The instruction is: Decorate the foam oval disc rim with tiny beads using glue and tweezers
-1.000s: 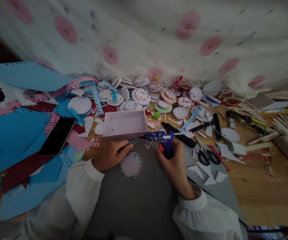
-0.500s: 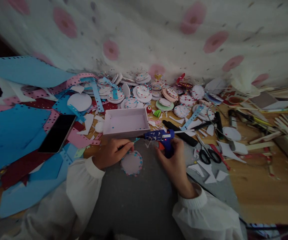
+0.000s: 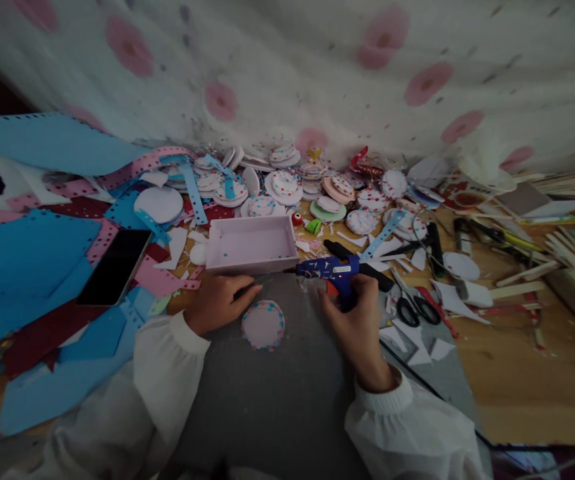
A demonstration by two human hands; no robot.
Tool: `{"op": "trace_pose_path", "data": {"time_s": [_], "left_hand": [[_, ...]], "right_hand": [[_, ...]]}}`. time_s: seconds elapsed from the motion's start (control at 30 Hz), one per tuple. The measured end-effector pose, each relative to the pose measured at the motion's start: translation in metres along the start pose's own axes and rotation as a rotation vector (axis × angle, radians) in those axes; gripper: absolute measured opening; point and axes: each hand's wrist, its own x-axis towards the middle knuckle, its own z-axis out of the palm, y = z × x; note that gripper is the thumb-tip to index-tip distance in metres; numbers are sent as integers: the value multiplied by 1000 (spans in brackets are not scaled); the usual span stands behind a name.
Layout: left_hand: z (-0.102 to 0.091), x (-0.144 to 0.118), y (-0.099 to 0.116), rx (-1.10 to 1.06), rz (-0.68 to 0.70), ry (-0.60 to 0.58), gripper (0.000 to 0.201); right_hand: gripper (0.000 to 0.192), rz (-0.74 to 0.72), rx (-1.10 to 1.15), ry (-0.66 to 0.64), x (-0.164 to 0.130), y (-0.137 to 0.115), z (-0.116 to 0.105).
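Observation:
In my right hand (image 3: 360,327) is a blue hot glue gun (image 3: 330,268) with a small lit light, its nozzle pointing left toward the box front. My left hand (image 3: 223,301) rests just in front of the white box (image 3: 252,268), thumb and fingers drawn together; whatever is between the fingertips is too small to make out. Below those fingertips a white foam disc (image 3: 263,325), edged with blue and red dots, lies flat on the grey mat (image 3: 267,407). Neither hand touches the disc.
Behind the box are piled decorated round discs (image 3: 284,187). Coloured foam sheets (image 3: 32,247) and a phone (image 3: 114,267) lie left. To the right are black-handled scissors (image 3: 417,310), white scraps (image 3: 417,343), a yellow cutter (image 3: 517,241) and wooden sticks (image 3: 574,257).
The glue gun in my right hand has moved slightly right, away from my left fingertips. The small blue strip at those fingertips no longer shows. The disc stays put.

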Motion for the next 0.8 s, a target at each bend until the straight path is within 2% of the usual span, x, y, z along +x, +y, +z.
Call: {"op": "trace_pose_path", "data": {"time_s": [0.2,0.4,0.5,0.6,0.7,0.8], "left_hand": [[2,-3,-3,19,74,29,38],[-9,0,6,-282,41,-54,34],[-12,1,10,-480,-24,-118,35],[-10,1,11,-681,-74,-151,37],[-8,3,8,-794,-101,-165,38],[-9,4,7,-808,-133,-190,39]], "right_hand": [[43,-74,-42,-56,-2,1,-1],[43,-41,44,-13,-2,1,-1],[43,9,122,-13,-1,-2,0],[49,120,204,-20,3,-4,-3],[50,266,216,-123,14,-3,-9],[42,321,199,-257,26,-7,-13]]}}
